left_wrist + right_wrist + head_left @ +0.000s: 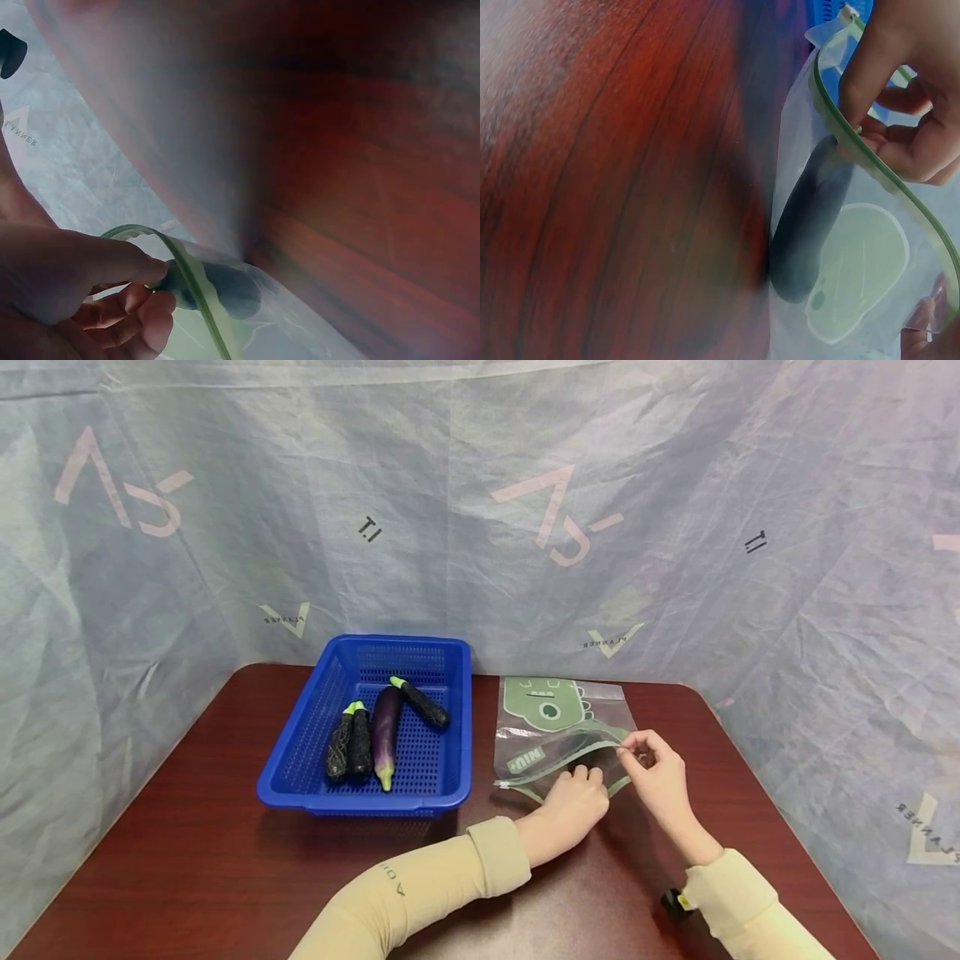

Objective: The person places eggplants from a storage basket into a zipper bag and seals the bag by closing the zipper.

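A clear zip bag with a green dinosaur-like print lies at the right of the table, its green-edged mouth spread toward me. My left hand is at the mouth and pinches the stem end of a dark eggplant. Most of that eggplant shows through the plastic, inside the bag. With thumb and finger, my right hand grips the right end of the bag's green rim. A white slider sits at the rim's left end.
Left of the bag stands a blue perforated basket. In it lie a long purple eggplant and several small dark ones. The reddish-brown table is backed by grey printed cloth.
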{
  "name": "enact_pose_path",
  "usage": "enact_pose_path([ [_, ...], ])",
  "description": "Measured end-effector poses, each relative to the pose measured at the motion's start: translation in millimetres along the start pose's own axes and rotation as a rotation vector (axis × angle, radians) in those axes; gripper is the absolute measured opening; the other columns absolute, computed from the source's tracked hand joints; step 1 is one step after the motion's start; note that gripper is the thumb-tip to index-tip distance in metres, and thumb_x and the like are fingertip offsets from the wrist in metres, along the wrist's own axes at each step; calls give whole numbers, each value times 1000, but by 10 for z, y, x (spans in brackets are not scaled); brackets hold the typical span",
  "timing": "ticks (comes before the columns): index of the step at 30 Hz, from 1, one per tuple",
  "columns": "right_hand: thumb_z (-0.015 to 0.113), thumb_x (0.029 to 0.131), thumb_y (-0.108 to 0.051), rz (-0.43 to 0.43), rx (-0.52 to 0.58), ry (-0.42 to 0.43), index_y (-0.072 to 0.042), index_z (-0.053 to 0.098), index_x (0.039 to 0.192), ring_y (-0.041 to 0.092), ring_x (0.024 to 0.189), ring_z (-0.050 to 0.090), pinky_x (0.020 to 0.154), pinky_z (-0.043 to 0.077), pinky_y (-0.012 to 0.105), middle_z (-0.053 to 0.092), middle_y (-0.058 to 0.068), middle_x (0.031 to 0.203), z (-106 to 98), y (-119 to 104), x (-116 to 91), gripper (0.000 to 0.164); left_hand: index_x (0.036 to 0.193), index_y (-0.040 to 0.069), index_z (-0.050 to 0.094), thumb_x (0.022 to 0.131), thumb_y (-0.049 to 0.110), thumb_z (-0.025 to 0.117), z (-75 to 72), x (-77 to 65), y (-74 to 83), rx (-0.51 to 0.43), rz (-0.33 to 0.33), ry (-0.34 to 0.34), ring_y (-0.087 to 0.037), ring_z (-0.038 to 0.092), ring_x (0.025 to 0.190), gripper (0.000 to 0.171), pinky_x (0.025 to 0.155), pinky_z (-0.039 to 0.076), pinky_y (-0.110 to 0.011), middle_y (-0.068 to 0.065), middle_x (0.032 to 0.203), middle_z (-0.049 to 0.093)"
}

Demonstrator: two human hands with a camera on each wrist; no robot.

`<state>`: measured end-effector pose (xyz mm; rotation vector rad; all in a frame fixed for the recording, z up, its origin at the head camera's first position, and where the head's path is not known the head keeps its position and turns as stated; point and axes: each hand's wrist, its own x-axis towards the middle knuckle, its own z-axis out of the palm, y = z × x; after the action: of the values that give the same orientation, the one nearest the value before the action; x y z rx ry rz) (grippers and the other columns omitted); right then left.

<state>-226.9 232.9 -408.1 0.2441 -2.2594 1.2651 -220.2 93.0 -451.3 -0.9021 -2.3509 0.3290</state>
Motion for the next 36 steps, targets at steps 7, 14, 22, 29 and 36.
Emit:
enact_pose_path([
  [7, 69, 81, -4, 0, 2, 11, -7, 64, 88, 7, 65, 51, 56, 38, 17, 58, -3, 76, 36, 187, 15, 9, 90, 25, 70, 87, 23, 58, 72, 48, 8, 10, -11, -6, -11, 52, 75, 13, 53, 42, -23, 4, 87, 54],
  [14, 68, 81, -1, 12, -11, 2, -3, 64, 87, 8, 62, 51, 55, 39, 18, 59, 2, 76, 4, 7, 9, 8, 87, 25, 70, 86, 22, 58, 137, 43, 11, 18, -23, 24, -11, 53, 76, 12, 54, 43, -24, 4, 86, 55],
  [22, 67, 81, 1, 10, -20, -2, 0, 63, 88, 10, 62, 49, 55, 39, 19, 59, 8, 76, -13, -108, 2, 8, 91, 24, 69, 87, 24, 57, 46, 16, 14, 24, 10, -22, -13, 50, 75, 12, 54, 41, -24, 3, 88, 54],
  [29, 69, 82, -5, 23, -17, 2, -8, 64, 89, 6, 64, 49, 56, 38, 17, 58, -2, 76, 35, 173, 43, 9, 91, 24, 66, 87, 25, 60, -152, -62, -63, 13, 15, -18, -13, 50, 77, 7, 55, 40, -24, 3, 88, 53],
  [36, 70, 81, -5, 5, -21, 7, -10, 64, 87, 7, 62, 48, 54, 38, 17, 57, -3, 74, 36, 189, 46, 10, 91, 25, 63, 84, 26, 65, -349, -140, -180, -35, 50, -86, -14, 50, 85, 7, 58, 40, -24, 4, 92, 53],
])
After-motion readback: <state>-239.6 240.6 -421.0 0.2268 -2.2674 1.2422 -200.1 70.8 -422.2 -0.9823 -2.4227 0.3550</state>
